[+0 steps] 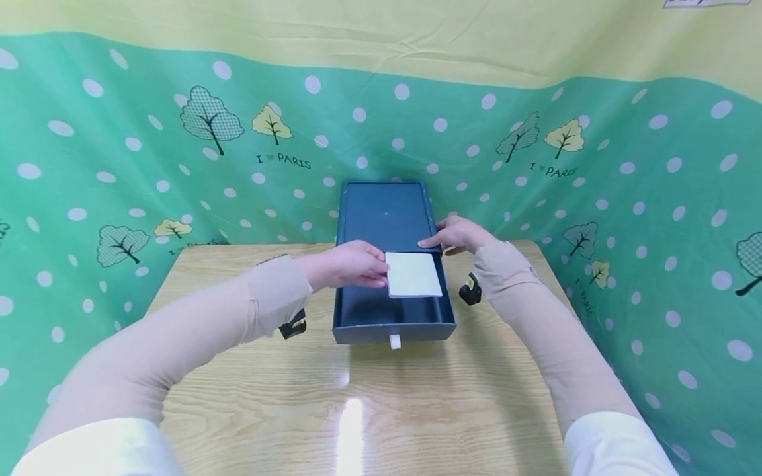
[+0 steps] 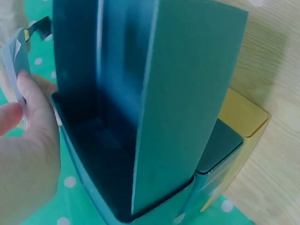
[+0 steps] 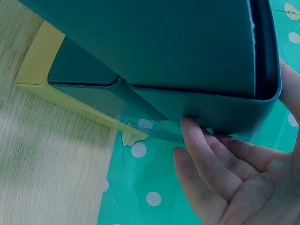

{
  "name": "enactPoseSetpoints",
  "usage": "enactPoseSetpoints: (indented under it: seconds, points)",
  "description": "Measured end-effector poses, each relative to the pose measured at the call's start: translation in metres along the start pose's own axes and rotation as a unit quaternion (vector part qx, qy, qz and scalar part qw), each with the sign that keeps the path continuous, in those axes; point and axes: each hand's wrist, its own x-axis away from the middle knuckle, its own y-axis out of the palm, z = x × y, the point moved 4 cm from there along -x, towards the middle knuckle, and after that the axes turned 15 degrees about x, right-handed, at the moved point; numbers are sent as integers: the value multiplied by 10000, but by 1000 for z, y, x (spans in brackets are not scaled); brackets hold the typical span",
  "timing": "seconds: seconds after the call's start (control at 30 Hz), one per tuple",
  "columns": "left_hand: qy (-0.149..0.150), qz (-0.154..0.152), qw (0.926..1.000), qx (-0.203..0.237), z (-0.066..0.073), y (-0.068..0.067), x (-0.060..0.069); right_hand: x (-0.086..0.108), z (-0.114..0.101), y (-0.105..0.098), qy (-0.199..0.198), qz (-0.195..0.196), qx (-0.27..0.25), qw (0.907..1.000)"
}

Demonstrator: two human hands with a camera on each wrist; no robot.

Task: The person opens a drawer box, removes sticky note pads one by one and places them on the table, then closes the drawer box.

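A dark blue box has its drawer pulled out toward the person, with a white tab on the front. Over the drawer, my left hand pinches a white square pad by its left edge; the left wrist view shows the pad edge-on between thumb and fingers. My right hand holds the box's front right corner, thumb on top. In the right wrist view that hand's fingers lie against the box's side. The part of the drawer under the pad is hidden.
In the wrist views a second dark box and a yellow box lie beneath the opened one. All stand at the back of a wooden table, against a green dotted curtain.
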Motion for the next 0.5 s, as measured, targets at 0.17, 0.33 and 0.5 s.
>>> enactPoseSetpoints:
  seconds: [0.17,0.33,0.5]
  points:
    - [107,-24,9999,10,8,-6,11,0,-1,-1,4,-81,22,10000]
    - [247,-120,9996,32,16,-11,21,0,-2,-1,-39,-123,-58,9999]
    - [396,-88,9983,420,24,-23,28,-1,-1,-1,-35,-142,-126,9998]
